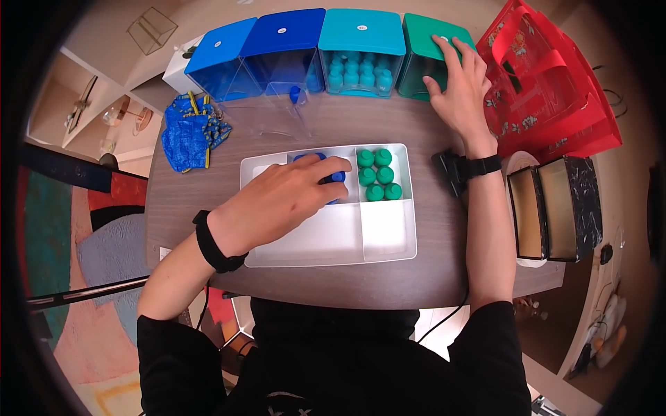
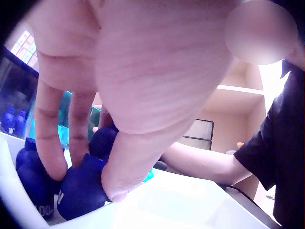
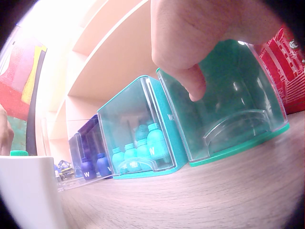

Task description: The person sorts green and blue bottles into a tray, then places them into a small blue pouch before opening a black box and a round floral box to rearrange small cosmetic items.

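left hand [image 2: 157,71] is seen closest, narrowed, a dark blue bottle [image 2: 83,191] pinched between fingers and thumb in the white tray's [image 1: 305,243] upper middle compartment; six green bottles [image 1: 374,175] are grouped beside it; the green bin [image 1: 420,35] is touched by the right hand [image 1: 458,97], fingers spread.

The table [image 1: 444,277] has a matt wood-grain surface; the tray [image 1: 305,243] looks smooth white plastic; the boxes [image 1: 362,33] show glossy coloured plastic with clear, shiny fronts; the bottles [image 2: 85,191] look like smooth plastic; the sleeve [image 1: 182,357] is matt black cloth.
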Tool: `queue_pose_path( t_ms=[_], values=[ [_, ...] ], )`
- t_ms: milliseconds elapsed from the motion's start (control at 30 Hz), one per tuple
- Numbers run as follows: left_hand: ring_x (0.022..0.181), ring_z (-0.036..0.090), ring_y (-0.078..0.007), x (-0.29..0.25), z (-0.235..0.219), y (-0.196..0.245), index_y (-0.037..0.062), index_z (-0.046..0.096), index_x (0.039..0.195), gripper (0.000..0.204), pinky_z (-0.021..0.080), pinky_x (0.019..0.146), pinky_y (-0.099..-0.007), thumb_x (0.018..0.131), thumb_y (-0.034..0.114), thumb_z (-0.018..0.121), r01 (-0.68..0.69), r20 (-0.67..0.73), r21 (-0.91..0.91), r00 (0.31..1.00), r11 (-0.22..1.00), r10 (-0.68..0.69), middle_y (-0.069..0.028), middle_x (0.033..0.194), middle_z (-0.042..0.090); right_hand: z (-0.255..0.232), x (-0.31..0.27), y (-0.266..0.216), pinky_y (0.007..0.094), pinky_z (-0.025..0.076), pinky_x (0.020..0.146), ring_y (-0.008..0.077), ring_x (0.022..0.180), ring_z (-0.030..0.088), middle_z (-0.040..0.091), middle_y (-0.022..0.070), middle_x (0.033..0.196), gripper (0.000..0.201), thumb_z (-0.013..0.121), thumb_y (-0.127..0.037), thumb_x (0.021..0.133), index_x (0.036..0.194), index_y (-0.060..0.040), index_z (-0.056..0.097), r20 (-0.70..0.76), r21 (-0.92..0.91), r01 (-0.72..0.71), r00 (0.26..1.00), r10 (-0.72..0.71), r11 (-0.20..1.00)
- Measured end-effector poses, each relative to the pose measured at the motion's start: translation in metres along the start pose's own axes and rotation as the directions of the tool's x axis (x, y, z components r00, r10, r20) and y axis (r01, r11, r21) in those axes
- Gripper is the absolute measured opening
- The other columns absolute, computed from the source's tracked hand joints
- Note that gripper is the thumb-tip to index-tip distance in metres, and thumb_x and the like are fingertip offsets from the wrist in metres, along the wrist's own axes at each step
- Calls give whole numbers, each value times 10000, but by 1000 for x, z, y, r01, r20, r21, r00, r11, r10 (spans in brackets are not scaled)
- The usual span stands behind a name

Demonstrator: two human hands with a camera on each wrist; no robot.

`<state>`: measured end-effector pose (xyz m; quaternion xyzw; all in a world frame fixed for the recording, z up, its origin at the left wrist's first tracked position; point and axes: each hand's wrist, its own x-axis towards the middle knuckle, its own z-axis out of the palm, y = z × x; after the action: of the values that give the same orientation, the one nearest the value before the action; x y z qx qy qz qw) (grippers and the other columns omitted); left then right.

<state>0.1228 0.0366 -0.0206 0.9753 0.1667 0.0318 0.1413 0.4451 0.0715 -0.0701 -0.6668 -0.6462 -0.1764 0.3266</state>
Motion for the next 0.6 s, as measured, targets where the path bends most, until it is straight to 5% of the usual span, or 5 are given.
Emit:
queue_pose_path(
  t_ms=[600],
  values=[
    [1157, 534, -286, -1, 6, 1, 87, 684, 1002, 232, 542, 903, -387, 778, 35, 719, -27, -85, 44, 996, 999, 31, -75, 1305, 565, 0, 0, 0, 595, 326, 1044, 379, 1379, 324, 397, 132, 1483, 699, 751, -126, 796, 1432, -223, 476, 5, -1, -6, 1000, 6, 1000]
  ],
)
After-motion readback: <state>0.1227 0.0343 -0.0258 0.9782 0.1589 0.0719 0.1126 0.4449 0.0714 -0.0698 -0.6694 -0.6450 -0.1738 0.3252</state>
